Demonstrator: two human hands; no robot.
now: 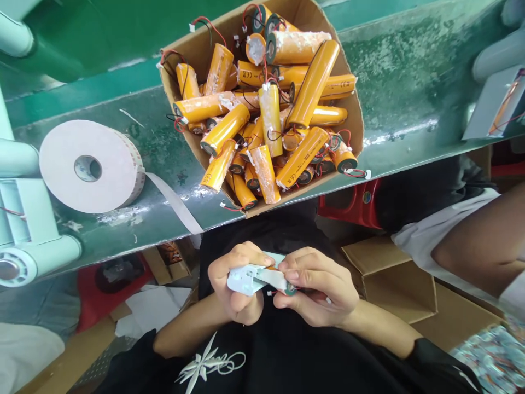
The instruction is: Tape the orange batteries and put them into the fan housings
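My left hand (240, 282) is closed around a pale blue plastic housing (245, 280), held in front of my chest with its open side showing. My right hand (322, 287) grips an orange battery (291, 288) by its end, where a dark green ring shows; a white strip (274, 278) lies along it. The battery sits partly at the housing's opening, and my fingers hide much of it. A small white connector (269, 294) hangs below, between the hands.
A cardboard box (361, 117) full of orange wired batteries stands on the green bench (394, 71). Left of it lies a white tape roll (57, 164) with a loose tail. Pale blue housings (49, 254) are at the left edge. Another person's arm (479, 241) is at right.
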